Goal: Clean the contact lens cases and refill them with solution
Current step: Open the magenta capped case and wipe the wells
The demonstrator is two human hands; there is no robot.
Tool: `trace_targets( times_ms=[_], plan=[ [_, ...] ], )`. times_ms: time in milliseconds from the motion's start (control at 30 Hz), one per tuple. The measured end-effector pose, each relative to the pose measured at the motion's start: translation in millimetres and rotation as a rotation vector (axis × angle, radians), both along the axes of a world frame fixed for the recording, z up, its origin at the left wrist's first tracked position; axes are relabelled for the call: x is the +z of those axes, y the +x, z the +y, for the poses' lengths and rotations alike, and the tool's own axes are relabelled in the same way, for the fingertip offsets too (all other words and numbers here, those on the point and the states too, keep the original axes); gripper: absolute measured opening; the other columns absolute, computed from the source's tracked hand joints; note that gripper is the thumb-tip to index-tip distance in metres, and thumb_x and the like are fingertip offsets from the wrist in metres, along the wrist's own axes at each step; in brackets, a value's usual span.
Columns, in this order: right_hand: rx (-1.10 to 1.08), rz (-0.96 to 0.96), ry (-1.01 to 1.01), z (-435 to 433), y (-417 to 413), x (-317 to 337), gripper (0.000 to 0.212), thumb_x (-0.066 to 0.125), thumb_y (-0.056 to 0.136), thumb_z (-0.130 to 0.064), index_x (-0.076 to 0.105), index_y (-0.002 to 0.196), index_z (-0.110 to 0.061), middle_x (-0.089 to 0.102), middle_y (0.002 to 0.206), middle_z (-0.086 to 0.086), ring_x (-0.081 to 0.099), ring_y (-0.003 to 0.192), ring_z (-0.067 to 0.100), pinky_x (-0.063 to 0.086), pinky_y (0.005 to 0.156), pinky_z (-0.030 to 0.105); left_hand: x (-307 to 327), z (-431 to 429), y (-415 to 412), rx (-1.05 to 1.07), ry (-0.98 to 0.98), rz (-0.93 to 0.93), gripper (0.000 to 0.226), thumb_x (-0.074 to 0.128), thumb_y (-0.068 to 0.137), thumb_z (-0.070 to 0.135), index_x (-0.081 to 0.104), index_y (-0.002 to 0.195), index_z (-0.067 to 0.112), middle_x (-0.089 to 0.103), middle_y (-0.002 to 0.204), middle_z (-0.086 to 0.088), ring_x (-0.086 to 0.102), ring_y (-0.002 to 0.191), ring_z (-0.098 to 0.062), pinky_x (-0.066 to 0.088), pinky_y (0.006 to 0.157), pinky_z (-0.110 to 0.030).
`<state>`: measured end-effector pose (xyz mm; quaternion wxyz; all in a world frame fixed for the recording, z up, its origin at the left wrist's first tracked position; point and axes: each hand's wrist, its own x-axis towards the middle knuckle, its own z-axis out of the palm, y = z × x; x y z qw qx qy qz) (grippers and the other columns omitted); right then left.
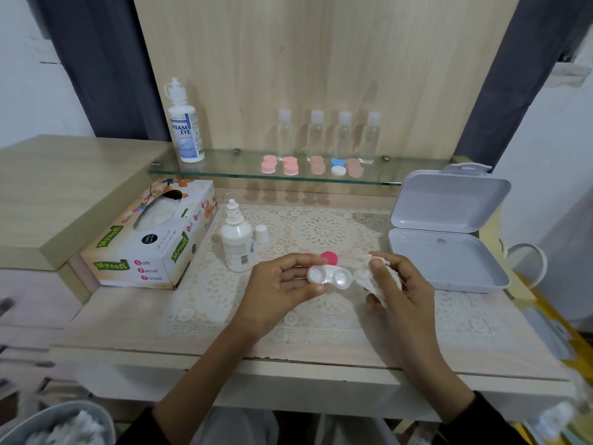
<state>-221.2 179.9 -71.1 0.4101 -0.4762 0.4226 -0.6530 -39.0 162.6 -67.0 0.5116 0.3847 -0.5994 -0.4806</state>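
Note:
My left hand [280, 284] pinches a white double-well contact lens case [330, 277] by its left end, both wells uncovered and facing up. My right hand [396, 284] grips a crumpled white tissue [369, 277] just to the right of the case. A pink lid [331, 257] lies on the lace mat behind the case. A small white solution bottle [236, 242] stands uncapped to the left, its white cap [261, 233] beside it. A larger solution bottle [185, 123] stands on the glass shelf [224, 170].
Several pink, peach and blue-white lens cases [290, 166] sit on the shelf before several clear empty bottles [345, 134]. A tissue box [150, 236] lies at the left, an open grey plastic box [449, 248] at the right. A bin with used tissues [61, 425] is at the bottom left.

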Motion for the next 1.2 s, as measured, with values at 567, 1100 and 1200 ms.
trace_targets(
  times_ms=[567, 1100, 1200],
  plan=[
    [0.054, 0.081, 0.022, -0.1, 5.8, -1.1, 0.008, 0.063, 0.088, 0.000, 0.071, 0.088, 0.001, 0.071, 0.078, 0.016, 0.069, 0.061, 0.026, 0.055, 0.054, 0.028, -1.7, 1.6, -2.4, 0.040, -0.050, -0.029, 0.036, 0.078, 0.068, -0.004, 0.072, 0.100, 0.012, 0.073, 0.100, -0.002, 0.070, 0.093, -0.017, 0.055, 0.080, -0.024],
    [-0.070, 0.087, 0.014, -4.7, -0.9, -6.3, 0.010, 0.066, 0.088, -0.009, 0.074, 0.095, -0.008, 0.073, 0.090, 0.006, 0.069, 0.084, 0.018, 0.055, 0.072, 0.031, -18.6, -11.6, -3.0, 0.313, -0.291, -0.691, 0.031, 0.068, 0.067, 0.051, 0.070, 0.096, 0.040, 0.065, 0.088, 0.024, 0.055, 0.092, -0.001, 0.043, 0.090, -0.041],
    [-0.079, 0.153, 0.008, -7.1, -3.2, -11.0, 0.010, 0.071, 0.086, -0.017, 0.075, 0.095, -0.015, 0.073, 0.094, 0.001, 0.068, 0.094, 0.018, 0.053, 0.083, 0.037, -17.0, -8.7, -6.1, 0.341, -0.316, -0.806, 0.033, 0.061, 0.070, 0.054, 0.069, 0.098, 0.039, 0.065, 0.090, 0.023, 0.054, 0.095, -0.002, 0.036, 0.093, -0.035]
  ],
)
